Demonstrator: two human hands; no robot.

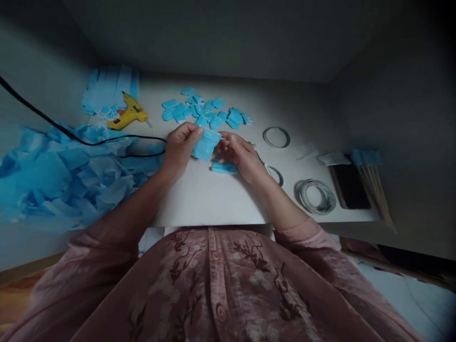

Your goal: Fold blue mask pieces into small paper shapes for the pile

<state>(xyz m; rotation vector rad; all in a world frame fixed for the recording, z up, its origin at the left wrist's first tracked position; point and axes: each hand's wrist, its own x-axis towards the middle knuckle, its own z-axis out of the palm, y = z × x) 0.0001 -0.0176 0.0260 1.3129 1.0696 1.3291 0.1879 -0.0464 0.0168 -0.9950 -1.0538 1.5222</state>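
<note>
- Tape rolls (pixel 327 208), phone (pixel 352 186), blue-ended sticks (pixel 377 192): right part of desk (pixel 213 202).
- Loose blue scraps (pixel 67 175): heaped at left.
- Folded blue strip (pixel 225 167): on desk, just beside right hand.
- Blue piece (pixel 206 144): up between both hands. Left hand (pixel 180 148) clamps it, thumb on top edge; right hand (pixel 244 154) has fingertips at its right edge, can't tell if pinching.
- Yellow glue gun (pixel 130 113): on its side, far left, beside blue-and-white stack (pixel 114 88).
- Small cut pieces (pixel 199 110): scattered beyond hands, some overlapping.
</note>
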